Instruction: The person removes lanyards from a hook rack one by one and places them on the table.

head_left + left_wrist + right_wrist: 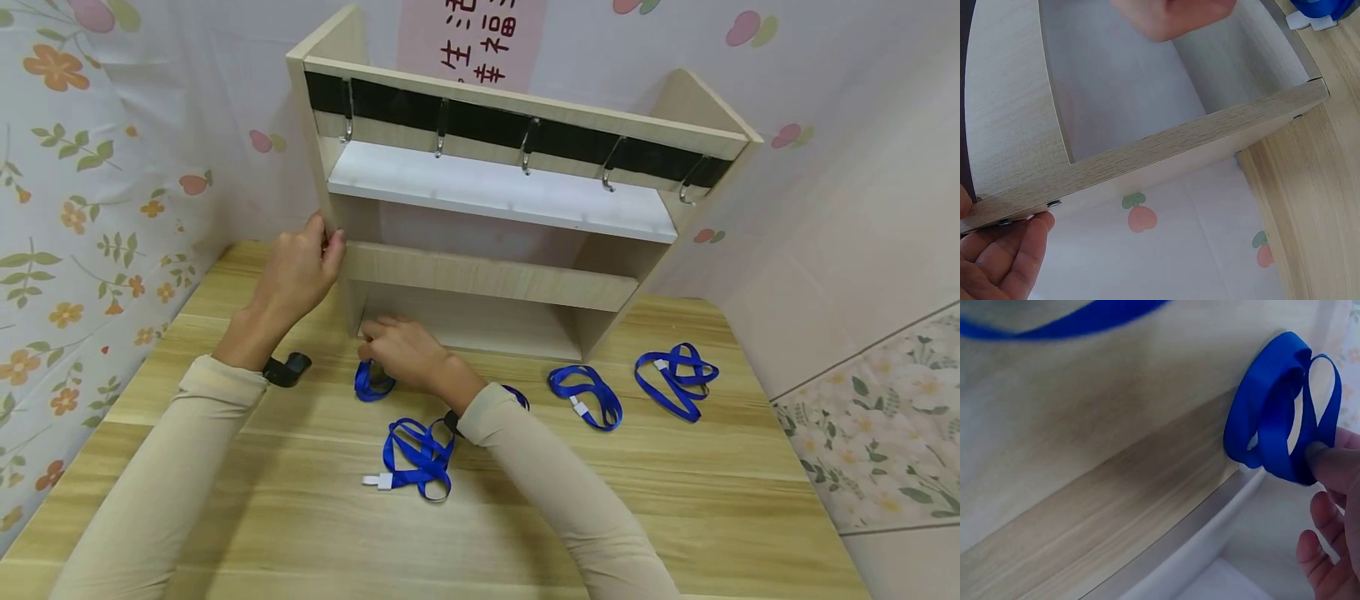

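My left hand (pixel 296 271) grips the left side panel of a pale wooden shelf rack (pixel 487 279). In the left wrist view, the fingers (pixel 1029 256) lie against the panel's outer face, with the thumb at its front edge. Low at the rack's left front corner, my right hand (pixel 405 354) pinches a blue lanyard (pixel 1275 412) between thumb and finger. Its loops hang just above the wooden table. Another blue lanyard (pixel 420 458) with a white clip lies nearer me, beside the right wrist.
Two more blue lanyards (pixel 588 396) (pixel 678 379) lie on the table (pixel 315 500) to the right. Part of another lanyard (pixel 517 396) shows behind the right sleeve. Several metal hooks (pixel 527 146) hang along the rack's top bar. Patterned cloth (pixel 112 208) stands behind and to the left.
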Motion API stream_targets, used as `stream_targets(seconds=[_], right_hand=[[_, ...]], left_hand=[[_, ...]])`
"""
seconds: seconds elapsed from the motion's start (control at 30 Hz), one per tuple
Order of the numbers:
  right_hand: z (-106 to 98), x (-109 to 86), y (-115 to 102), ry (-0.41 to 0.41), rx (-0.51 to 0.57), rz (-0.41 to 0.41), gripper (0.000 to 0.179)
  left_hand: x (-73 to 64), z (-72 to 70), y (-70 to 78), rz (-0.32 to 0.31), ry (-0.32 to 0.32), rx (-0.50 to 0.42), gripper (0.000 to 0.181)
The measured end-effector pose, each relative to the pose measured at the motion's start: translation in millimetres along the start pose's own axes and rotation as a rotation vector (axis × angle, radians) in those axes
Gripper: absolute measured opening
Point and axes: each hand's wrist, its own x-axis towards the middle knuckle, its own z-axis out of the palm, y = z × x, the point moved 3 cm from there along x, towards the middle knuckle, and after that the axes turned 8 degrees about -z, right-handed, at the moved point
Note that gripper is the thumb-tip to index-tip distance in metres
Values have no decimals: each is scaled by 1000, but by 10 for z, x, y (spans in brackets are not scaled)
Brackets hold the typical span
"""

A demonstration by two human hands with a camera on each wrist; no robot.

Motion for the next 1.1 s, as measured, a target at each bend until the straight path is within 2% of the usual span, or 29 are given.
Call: stream_targets(seconds=[0.13, 0.37, 0.47, 0.53, 0.67, 0.87, 0.97, 1.1], right_hand=[[42, 16, -13, -51, 65, -13, 26], [102, -4, -47, -217, 207, -46, 22], [113, -23, -51, -253, 242, -48, 22], [108, -31, -49, -262, 278, -42, 28], [72, -39, -33, -224, 309, -54, 40], [-22, -65, 17, -133, 301, -52, 41], [-70, -89, 46, -79, 304, -39, 35], [-124, -125, 111, 17, 314, -21, 17]], left_hand=[[2, 8, -2, 2, 3, -5, 25], [3, 14, 2, 6, 9, -10, 24], [3, 14, -2, 11, 14, -12, 24], [4, 12, -3, 11, 15, -13, 24], [-1, -2, 9, 7, 19, -10, 23], [-1, -10, 19, 2, 32, -2, 24], [2, -7, 19, -5, 32, 0, 25], [-3, -13, 24, -8, 26, 1, 24]])
